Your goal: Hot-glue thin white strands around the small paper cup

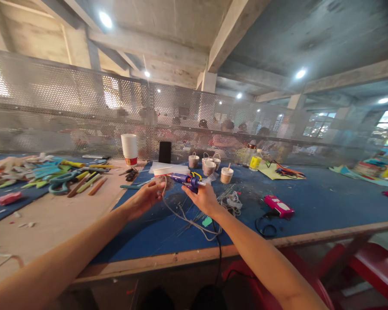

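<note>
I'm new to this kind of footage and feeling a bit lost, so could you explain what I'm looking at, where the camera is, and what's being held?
There's no machine here, just a person's bare hands. This one picture comes from a camera worn on their head, looking forward and down. The right hand grips a purple-blue tool that looks like a glue gun. The left hand holds a small brownish piece, partly hidden, and a pale cord trails from there. On the blue tabletop are little pots, a bright pink device and a yellow-labelled bottle. Toward the left are stacked paper cups and scissors.
</note>
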The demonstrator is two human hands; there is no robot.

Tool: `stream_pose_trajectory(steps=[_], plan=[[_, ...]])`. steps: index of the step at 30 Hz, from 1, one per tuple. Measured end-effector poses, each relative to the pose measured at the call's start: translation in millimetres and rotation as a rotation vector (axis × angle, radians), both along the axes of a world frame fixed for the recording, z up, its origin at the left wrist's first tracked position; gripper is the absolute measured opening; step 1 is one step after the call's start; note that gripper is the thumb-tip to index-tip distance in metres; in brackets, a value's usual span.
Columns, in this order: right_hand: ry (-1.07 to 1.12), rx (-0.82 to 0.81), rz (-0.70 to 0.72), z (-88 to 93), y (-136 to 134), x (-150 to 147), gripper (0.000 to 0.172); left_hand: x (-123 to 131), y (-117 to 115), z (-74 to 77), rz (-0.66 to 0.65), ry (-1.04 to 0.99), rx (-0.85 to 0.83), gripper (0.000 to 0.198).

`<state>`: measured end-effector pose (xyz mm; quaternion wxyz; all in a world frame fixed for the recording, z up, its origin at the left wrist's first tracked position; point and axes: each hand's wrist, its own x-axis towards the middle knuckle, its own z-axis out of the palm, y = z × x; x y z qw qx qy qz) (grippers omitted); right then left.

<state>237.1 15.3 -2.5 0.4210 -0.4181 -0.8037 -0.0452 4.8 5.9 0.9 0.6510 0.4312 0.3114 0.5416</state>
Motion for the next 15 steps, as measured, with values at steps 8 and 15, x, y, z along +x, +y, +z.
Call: stream_pose_trajectory(steps=[8, 15], plan=[[-0.006, 0.013, -0.021, -1.4, 1.7, 0.5, 0.035, -2.3, 1.9, -1.3, -0.03, -0.012, 0.005, 0.022], [-0.01, 0.018, -0.022, -1.5, 0.6, 0.9, 0.036, -0.1, -0.4, 1.1, -0.021, -0.017, 0.001, 0.012]])
